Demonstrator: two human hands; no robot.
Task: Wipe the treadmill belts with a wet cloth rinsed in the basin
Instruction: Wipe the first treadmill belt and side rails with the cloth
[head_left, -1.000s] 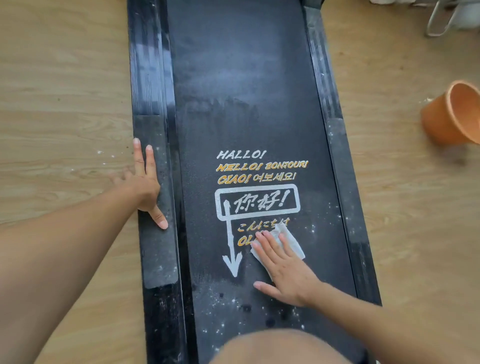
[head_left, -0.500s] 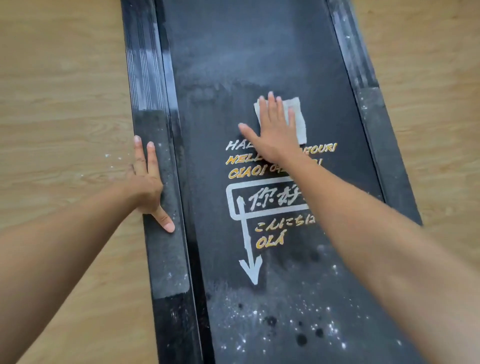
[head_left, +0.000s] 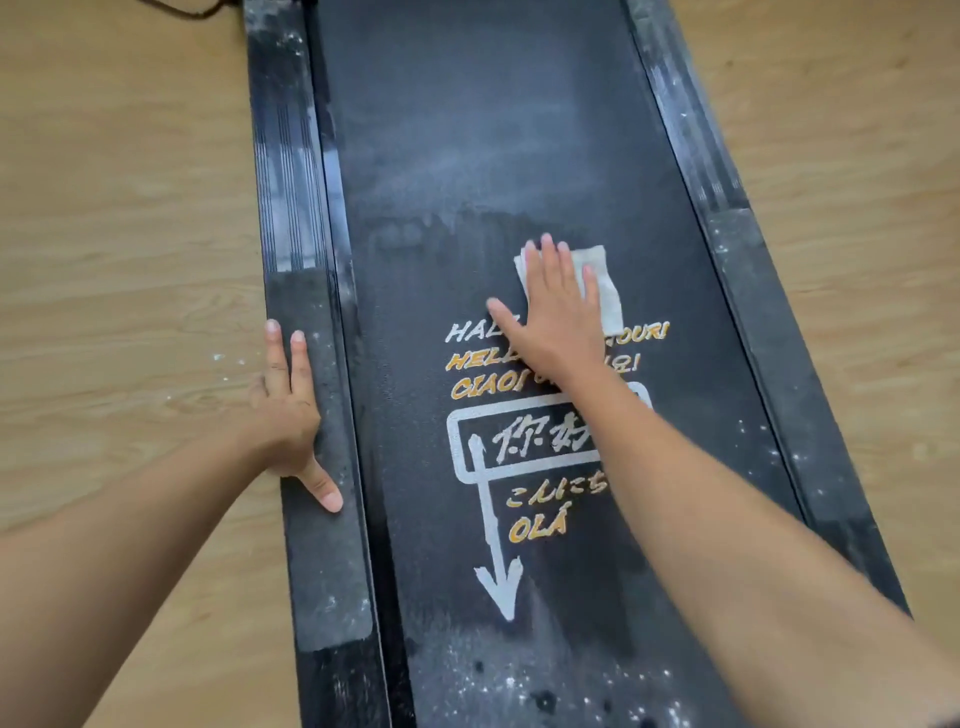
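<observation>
Right hand (head_left: 558, 317) has pushed cloth (head_left: 602, 283) farther up belt (head_left: 493, 130)

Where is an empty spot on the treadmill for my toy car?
The belt beyond the cloth, from left rail to right rail, is bare. So is the strip between the left rail and the printed words. The middle is crowded: the right hand presses the cloth, and the left hand rests on the left rail.

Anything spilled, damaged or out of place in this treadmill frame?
White powdery specks and dark spots litter the near end of the black treadmill belt, and a few specks lie on the wooden floor by the left hand. A greyish haze covers the far belt. No damage shows.
</observation>
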